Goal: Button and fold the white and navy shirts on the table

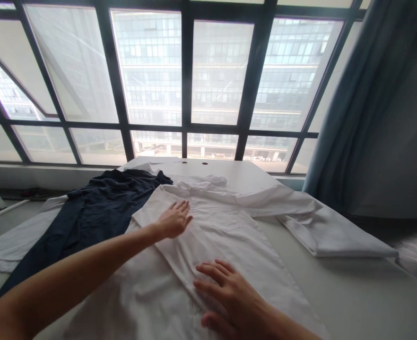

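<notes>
A white long-sleeved shirt lies spread on the table in front of me. Its left sleeve is folded inward over the body, while the other sleeve stretches out to the right. My left hand rests flat on the folded sleeve near the shoulder, fingers extended. Lower down, my right hand is over the cuff end of that sleeve, fingers spread and slightly bent. Whether the right palm touches the cloth I cannot tell. Neither hand grips anything.
A dark navy garment lies to the left, over another white cloth. A folded white cloth sits on the right of the white table. Behind stand large windows, with a blue-grey curtain at right.
</notes>
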Demonstrator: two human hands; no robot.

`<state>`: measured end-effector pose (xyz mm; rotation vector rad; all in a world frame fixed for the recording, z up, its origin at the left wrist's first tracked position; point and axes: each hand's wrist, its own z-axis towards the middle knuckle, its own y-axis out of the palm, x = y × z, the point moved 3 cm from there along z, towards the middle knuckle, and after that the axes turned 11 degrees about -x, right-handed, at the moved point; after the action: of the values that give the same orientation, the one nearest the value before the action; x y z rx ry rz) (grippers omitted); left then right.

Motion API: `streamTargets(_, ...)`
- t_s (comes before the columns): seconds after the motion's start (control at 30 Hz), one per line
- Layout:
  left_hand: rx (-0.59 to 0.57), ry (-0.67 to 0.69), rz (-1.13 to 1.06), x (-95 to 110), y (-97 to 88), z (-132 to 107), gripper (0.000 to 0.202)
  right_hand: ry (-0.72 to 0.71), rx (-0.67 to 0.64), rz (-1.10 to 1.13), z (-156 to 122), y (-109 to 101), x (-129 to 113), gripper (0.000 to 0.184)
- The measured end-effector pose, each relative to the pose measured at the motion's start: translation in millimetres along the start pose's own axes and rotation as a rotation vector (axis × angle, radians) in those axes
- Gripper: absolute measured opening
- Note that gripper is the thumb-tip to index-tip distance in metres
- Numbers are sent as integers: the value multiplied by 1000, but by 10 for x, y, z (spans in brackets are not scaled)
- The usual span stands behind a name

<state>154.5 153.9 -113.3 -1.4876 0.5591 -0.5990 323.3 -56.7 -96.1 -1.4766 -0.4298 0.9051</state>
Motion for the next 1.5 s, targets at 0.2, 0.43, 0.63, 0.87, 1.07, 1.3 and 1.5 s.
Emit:
streamTargets(0.2,-57,393,-112,1065,295,-802,60,-5,395,-16,-10,26,-13,25)
streamTargets(0.43,-164,141,-159,213,310,-467,66,230,93,-9,11,148,36,58)
streamTargets(0.63,-137,-95,-90,-863,293,-19,61,271,-12,16,7,199,119,59)
streamTargets(0.87,-152,-261,-77,-1662,334,476,57,227,-26,-28,55,304,282,62)
streamTargets(1.07,-159,-380,-82,-1827,299,598,59,233,-35,-35,57,255,231,59)
streamTargets(1.3,-144,-426,-62,-1426,131,444,63,288,-50,35,27,97,41,52)
streamTargets(1.5,-161,-225,-95,-1124,339,-114,62,276,-32,24,46,95,40,50)
